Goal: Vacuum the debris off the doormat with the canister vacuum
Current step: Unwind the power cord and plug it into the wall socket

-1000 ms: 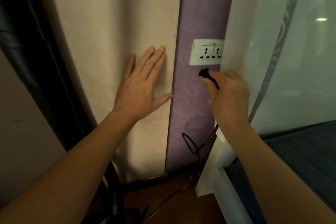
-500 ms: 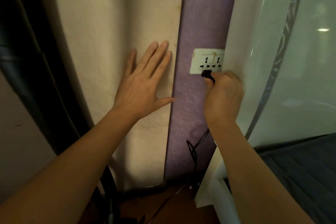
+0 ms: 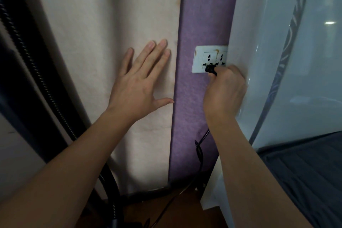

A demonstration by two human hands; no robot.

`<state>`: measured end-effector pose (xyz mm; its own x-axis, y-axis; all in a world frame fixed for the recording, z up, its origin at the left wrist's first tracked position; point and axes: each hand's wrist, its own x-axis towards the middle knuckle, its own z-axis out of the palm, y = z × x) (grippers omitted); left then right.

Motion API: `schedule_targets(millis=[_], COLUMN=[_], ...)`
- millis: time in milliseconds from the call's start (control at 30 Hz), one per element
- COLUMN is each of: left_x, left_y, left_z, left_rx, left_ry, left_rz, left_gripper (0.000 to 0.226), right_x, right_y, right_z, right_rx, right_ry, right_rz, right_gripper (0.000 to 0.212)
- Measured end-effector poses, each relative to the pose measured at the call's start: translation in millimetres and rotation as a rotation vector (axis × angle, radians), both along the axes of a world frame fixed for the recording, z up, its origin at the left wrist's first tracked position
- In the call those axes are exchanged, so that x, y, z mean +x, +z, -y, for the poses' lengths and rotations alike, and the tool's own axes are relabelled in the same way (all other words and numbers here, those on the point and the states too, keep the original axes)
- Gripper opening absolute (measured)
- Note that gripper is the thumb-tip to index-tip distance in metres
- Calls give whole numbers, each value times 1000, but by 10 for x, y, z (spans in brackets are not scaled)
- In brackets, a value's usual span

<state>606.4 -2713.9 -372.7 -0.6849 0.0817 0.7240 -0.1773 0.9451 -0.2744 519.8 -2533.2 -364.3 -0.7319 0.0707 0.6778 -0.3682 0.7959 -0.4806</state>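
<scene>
My right hand grips a black plug and holds it against the lower part of a white wall socket on a purple wall strip. The black power cord drops from the hand and runs down to the floor. My left hand rests flat, fingers spread, on the cream curtain left of the socket. A ribbed black vacuum hose runs along the left side and down to the floor. Neither the doormat nor the canister is in view.
A white glossy panel stands right of the socket, partly covering its edge. Dark grey bedding lies at the lower right. Brown wooden floor shows at the bottom. A dark frame edge runs along the left.
My right hand has carried the plug up from below the socket until it sits against the socket's lower holes. The left hand stays flat on the curtain.
</scene>
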Motion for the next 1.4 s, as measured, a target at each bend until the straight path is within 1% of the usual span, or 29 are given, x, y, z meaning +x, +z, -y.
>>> schedule_targets(millis=[133, 667, 967, 1133, 1267, 1333, 1400], left_x=[8, 7, 11, 0, 28, 33, 41], left_y=[5, -11, 5, 13, 0, -3, 16], left_z=[-6, -4, -1, 7, 22, 24, 32], left_rx=[0, -1, 9, 7, 9, 10, 8], left_ry=[-7, -27, -48, -48, -41, -38, -33], left_rz=[-6, -34, -37, -30, -17, -17, -9], left_gripper=[114, 113, 113, 113, 113, 113, 114], right_x=[3, -76, -111, -212, -121, -43, -36], right_y=[56, 112, 123, 160, 145, 126, 130], right_z=[-5, -7, 17, 102, 80, 50, 55], right_rx=[31, 183, 177, 136, 128, 97, 58], right_ry=[3, -6, -20, 21, 64, 62, 23], right_rz=[28, 16, 12, 26, 53, 78, 97], right_gripper=[18, 15, 16, 12, 10, 15, 16])
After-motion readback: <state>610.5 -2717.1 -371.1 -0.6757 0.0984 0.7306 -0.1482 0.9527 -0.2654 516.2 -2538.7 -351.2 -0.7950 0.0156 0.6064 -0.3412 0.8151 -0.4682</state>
